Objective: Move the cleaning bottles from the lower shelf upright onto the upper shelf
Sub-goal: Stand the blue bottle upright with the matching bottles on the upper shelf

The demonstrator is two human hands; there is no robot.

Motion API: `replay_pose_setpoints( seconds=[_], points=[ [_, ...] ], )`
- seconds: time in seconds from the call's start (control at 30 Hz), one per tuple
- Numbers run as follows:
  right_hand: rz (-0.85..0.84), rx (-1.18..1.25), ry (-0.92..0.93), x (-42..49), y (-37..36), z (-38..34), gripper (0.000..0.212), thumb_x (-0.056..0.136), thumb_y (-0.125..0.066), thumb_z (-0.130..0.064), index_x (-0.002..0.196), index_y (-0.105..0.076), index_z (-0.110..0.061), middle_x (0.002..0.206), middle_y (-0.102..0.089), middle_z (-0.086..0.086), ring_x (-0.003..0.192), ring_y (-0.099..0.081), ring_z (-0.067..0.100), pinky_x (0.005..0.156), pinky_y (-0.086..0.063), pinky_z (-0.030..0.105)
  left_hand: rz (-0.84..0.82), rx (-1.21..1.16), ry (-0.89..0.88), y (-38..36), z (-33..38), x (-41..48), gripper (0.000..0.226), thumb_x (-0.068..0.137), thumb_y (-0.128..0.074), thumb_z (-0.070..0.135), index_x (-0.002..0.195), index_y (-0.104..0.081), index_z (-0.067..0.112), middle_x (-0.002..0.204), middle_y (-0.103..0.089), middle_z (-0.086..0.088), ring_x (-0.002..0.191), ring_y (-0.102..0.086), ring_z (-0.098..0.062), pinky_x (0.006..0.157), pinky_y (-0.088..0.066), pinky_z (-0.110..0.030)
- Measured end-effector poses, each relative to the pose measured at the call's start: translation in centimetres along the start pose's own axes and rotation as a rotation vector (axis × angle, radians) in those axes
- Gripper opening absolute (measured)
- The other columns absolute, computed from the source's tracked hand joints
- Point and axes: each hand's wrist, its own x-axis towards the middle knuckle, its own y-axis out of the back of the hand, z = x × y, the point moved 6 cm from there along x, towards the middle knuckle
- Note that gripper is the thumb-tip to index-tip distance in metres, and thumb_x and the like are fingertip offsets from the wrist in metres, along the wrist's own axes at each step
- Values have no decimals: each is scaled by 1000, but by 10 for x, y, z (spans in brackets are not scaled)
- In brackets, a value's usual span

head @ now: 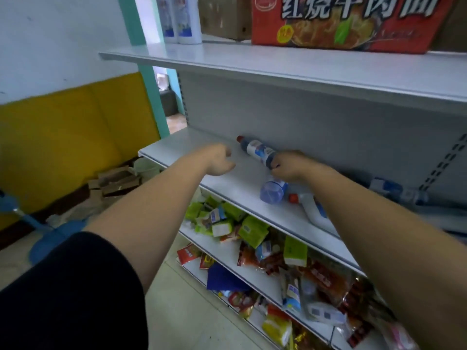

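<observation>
Black sleeve (75,286) closest in, both bare arms stretched out toward the shelving. Up top, the upper shelf (278,64) carries a big red carton (341,24), with two white bottles (182,18) standing upright at its left end. On the lower shelf (214,183) a white bottle (313,213) and a blue-capped bottle (273,192) lie on their sides. The right hand (288,168) is wrapped round the base of a dark red-capped bottle (257,151) lying near the back panel. The left hand (218,160) hovers near it, loosely curled, holding nothing.
</observation>
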Motion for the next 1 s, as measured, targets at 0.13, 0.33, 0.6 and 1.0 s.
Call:
replay_pose_setpoints(
  seconds=[0.13, 0.33, 0.6, 1.0],
  points=[
    [-2, 35, -140, 32, -19, 21, 30, 84, -56, -37, 109, -62, -20, 114, -65, 7, 96, -61, 28, 79, -45, 31, -36, 48, -110, -7, 5, 62, 52, 103, -50, 33, 149, -43, 12, 151, -46, -14, 136, -46, -30, 105, -37, -31],
    [30, 168, -399, 61, -36, 35, 50, 93, -56, -36, 136, -52, -12, 134, -60, 13, 117, -59, 31, 93, -47, 32, -95, 139, -343, -32, 11, 160, 39, 83, -46, 45, 116, -59, 29, 122, -56, -6, 111, -56, -31, 86, -45, -33],
    [9, 378, -731, 68, -54, 20, 60, 95, -57, -39, 143, -42, -7, 135, -57, 18, 112, -59, 33, 82, -40, 29, -102, 160, -587, -38, 28, 221, 48, 89, -60, 38, 132, -52, 18, 137, -51, -13, 122, -52, -40, 99, -45, -46],
    [62, 502, -881, 71, -74, 9, 55, 88, -67, -44, 130, -60, -8, 128, -62, 14, 118, -58, 33, 91, -44, 36, -85, 327, -733, -70, 28, 248, 76, 80, -76, 43, 138, -39, 12, 138, -42, -17, 126, -42, -39, 105, -37, -50]
  ],
)
